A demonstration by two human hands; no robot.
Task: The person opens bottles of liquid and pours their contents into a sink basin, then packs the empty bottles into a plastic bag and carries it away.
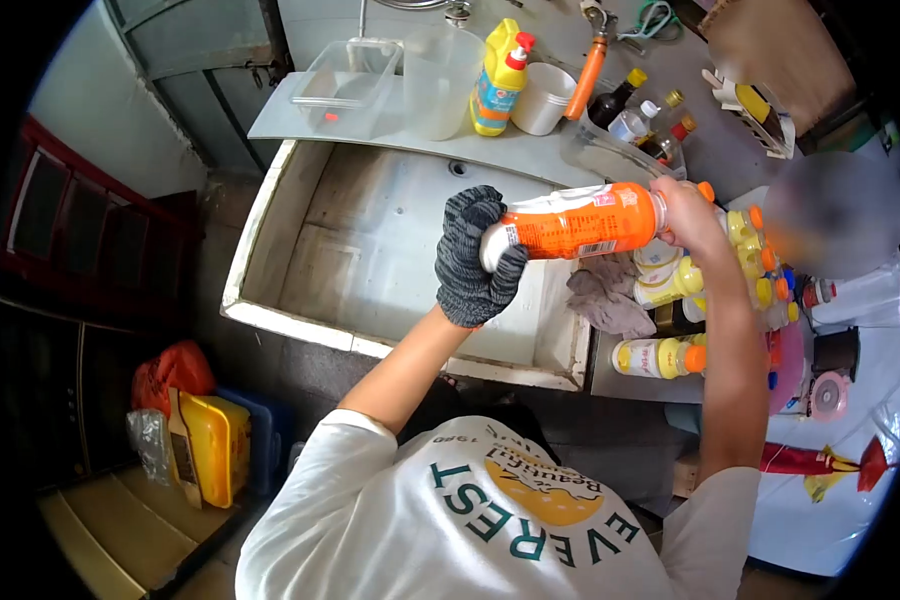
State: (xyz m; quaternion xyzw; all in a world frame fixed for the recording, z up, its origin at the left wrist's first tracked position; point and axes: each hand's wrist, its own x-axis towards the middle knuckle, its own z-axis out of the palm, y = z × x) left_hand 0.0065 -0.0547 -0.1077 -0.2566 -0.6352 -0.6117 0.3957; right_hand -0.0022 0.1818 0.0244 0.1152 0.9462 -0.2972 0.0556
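Observation:
A bottle with an orange label (580, 222) lies nearly level above the right part of the white sink (355, 275). My left hand (475, 255), in a dark grey knitted glove, is wrapped round its white base. Bare, my right hand (688, 215) closes on the neck end, covering much of it. Close below the right hand, several yellow-labelled bottles with orange caps (655, 358) stand or lie on the counter. A crumpled greyish cloth (612, 295) lies beside them, at the sink's right edge.
Behind the sink, a shelf holds a clear plastic tub (345, 85), a tall translucent container (440, 85), a yellow detergent bottle (498, 80) and a white cup (543, 100). Sauce bottles (630, 115) stand in a clear bin. Lower left, there is a yellow container (215, 450).

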